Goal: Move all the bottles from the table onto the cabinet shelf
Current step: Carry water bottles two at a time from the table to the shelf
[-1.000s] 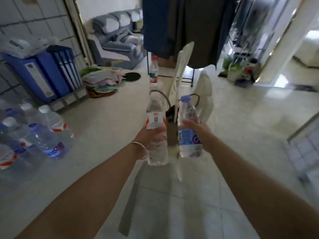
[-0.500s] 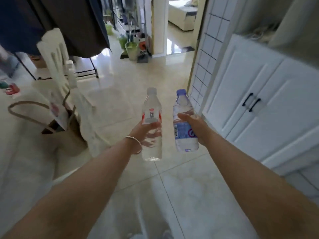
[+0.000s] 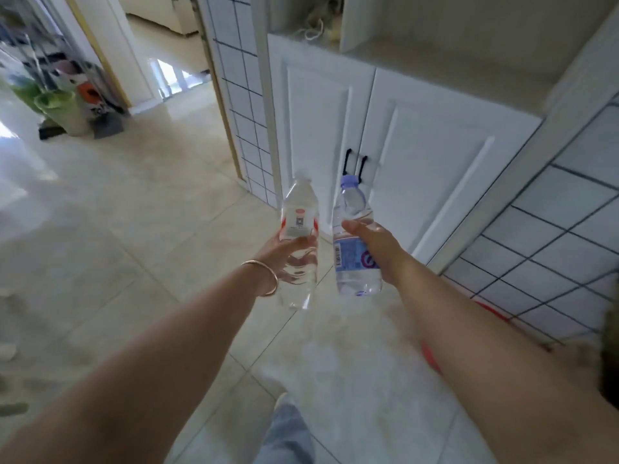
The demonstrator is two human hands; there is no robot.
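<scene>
Head view: my left hand wraps a clear ribbed plastic bottle with a red-and-white label, my right hand grips a purple-capped bottle, both upright over the glossy tiled floor, facing the white panelled cabinet.

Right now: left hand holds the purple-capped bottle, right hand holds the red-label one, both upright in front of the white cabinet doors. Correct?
Not quite, the bottles are swapped. The head view shows the left hand holding the red-label bottle and the right hand holding the purple-capped bottle. Both are roughly upright before the white cabinet doors.
</scene>
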